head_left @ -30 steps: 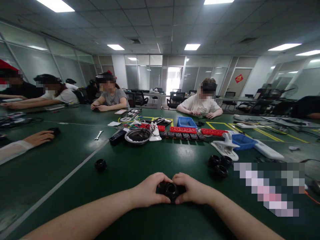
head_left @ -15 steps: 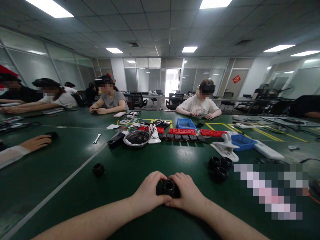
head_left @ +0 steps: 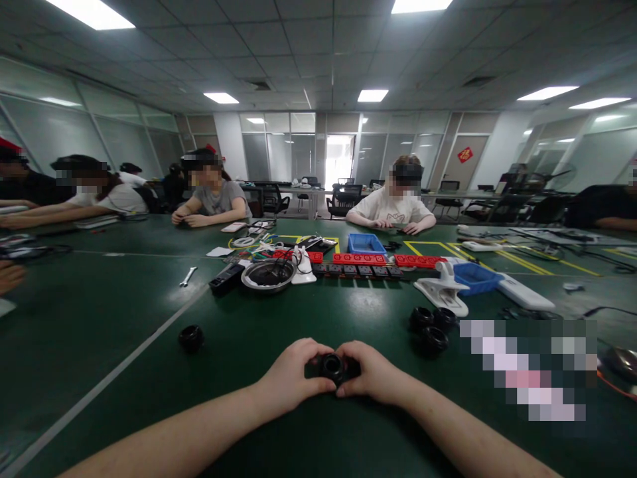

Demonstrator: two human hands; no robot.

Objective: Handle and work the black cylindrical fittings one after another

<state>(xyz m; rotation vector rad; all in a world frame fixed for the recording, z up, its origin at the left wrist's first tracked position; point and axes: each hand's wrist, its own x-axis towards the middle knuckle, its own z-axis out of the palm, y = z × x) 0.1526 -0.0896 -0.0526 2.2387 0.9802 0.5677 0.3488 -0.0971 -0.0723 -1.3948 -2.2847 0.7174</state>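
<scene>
Between my two hands is a black ring-shaped part (head_left: 332,366) with a round hole facing up; its exact kind does not show. My left hand (head_left: 301,373) curls round its left side, thumb at the near edge. From the right, my right hand (head_left: 367,372) closes on it in the same way, and the thumb tips almost meet in front. A similar black part (head_left: 191,338) lies alone to the left on the green table (head_left: 233,438). Several more black parts (head_left: 434,340) stand grouped to the right of my hands.
Farther back are a metal bowl (head_left: 267,275), red power strips (head_left: 358,259), a blue bin (head_left: 367,244), a second blue bin (head_left: 475,279) and a white clamp stand (head_left: 442,292). A wrench (head_left: 188,277) lies at left. Co-workers sit around, and a person's hand (head_left: 10,275) shows at the left edge.
The view has shifted slightly. My hands still hold the black part, with the thumbs a little farther apart. At left, the co-worker's hand has drawn back, and the dark object by it is out of view.
</scene>
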